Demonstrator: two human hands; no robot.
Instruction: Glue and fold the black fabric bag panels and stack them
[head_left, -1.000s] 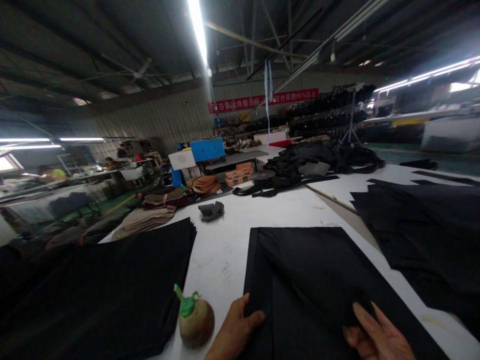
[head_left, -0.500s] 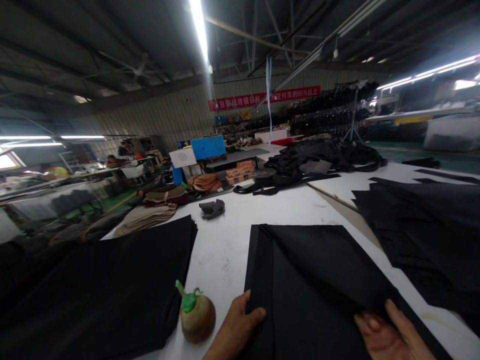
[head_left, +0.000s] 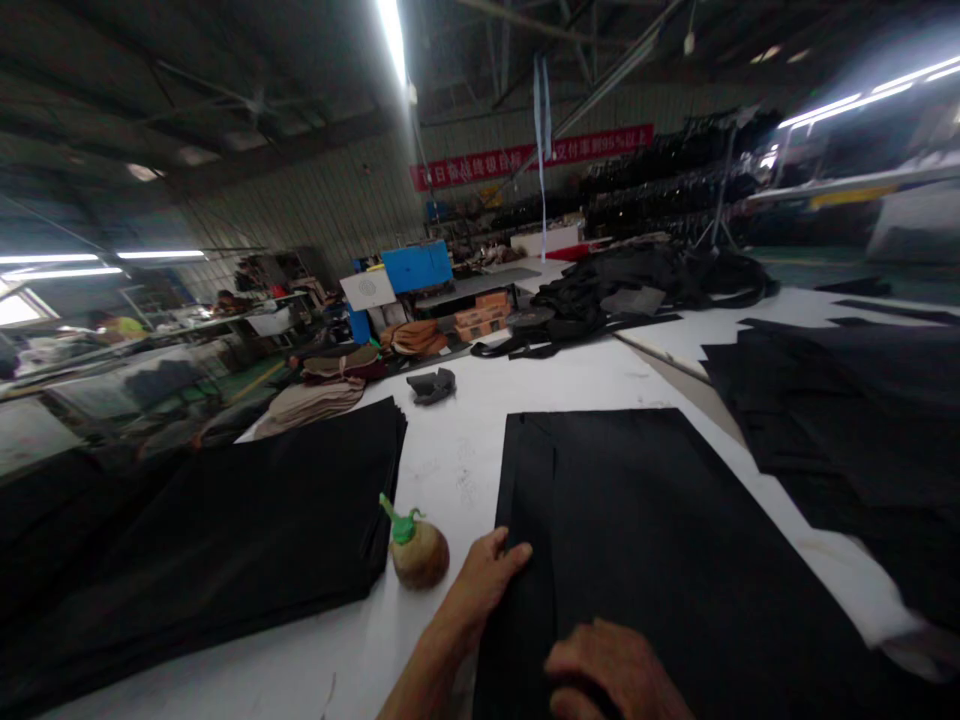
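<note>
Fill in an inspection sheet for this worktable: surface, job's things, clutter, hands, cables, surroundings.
Surface: white table, faintly marked, largely covered by cloth.
Job's things: black fabric panel lying flat; a fold or layer edge runs near its left side.
Clutter: stack of black fabric at left; round brown object with a green top beside it; grey scrap farther back; black sheets at right.
Hands: left hand flat on the panel's left edge; right hand on its near part, fingers hidden.
Cables: nothing seen.
Surroundings: workshop hall with red banner, tube light, tan fabric stacks.
</note>
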